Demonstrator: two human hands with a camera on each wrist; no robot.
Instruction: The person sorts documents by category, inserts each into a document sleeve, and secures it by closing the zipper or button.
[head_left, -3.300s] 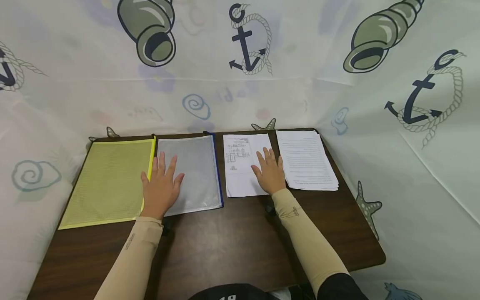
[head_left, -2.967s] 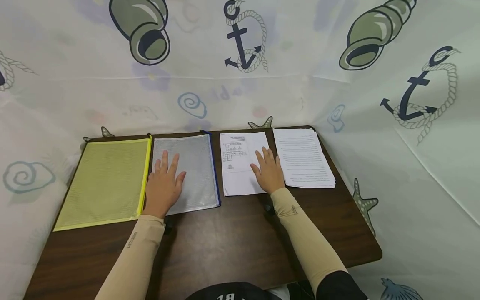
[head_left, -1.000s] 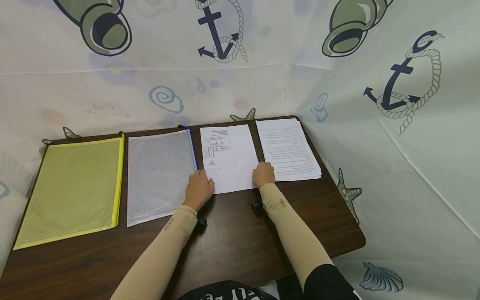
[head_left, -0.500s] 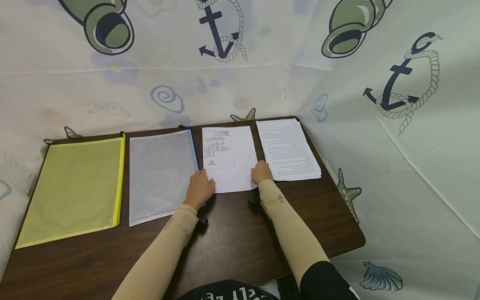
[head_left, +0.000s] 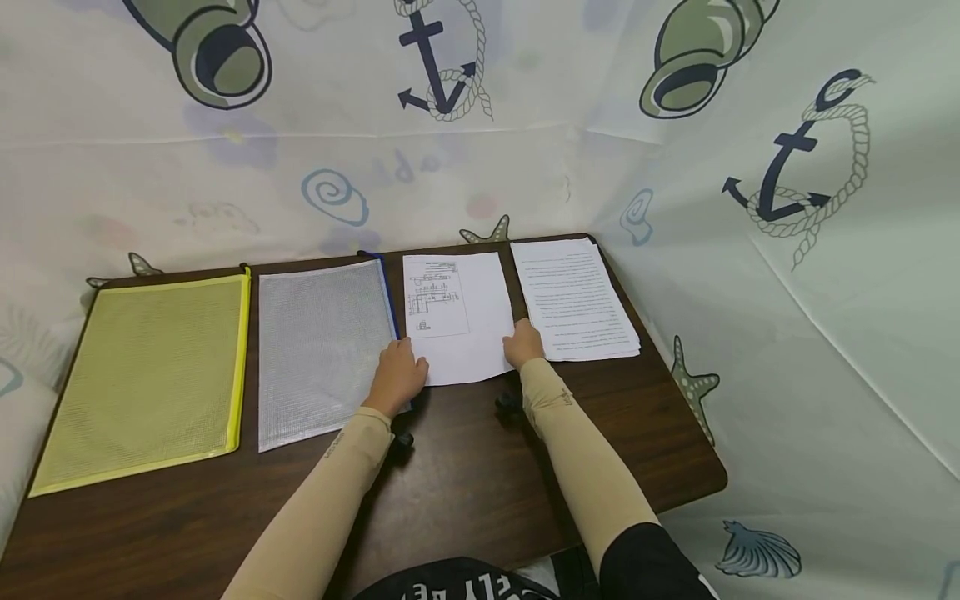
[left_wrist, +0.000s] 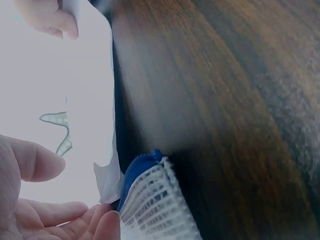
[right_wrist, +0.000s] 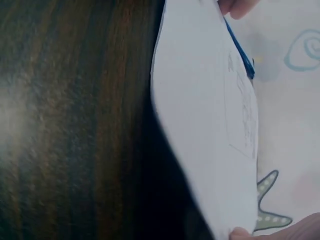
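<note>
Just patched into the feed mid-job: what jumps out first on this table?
Both hands sit at the near corners of the sheet with a diagram at the table's middle: the left hand at its near left corner, the right hand at its near right corner, lifting that edge. Left of it lie a clear mesh pouch and a yellow mesh pouch; a stack of printed pages lies right.

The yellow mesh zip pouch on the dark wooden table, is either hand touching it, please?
No, the yellow mesh zip pouch lies apart at the far left, while both hands hold the near corners of the white diagram sheet.
</note>
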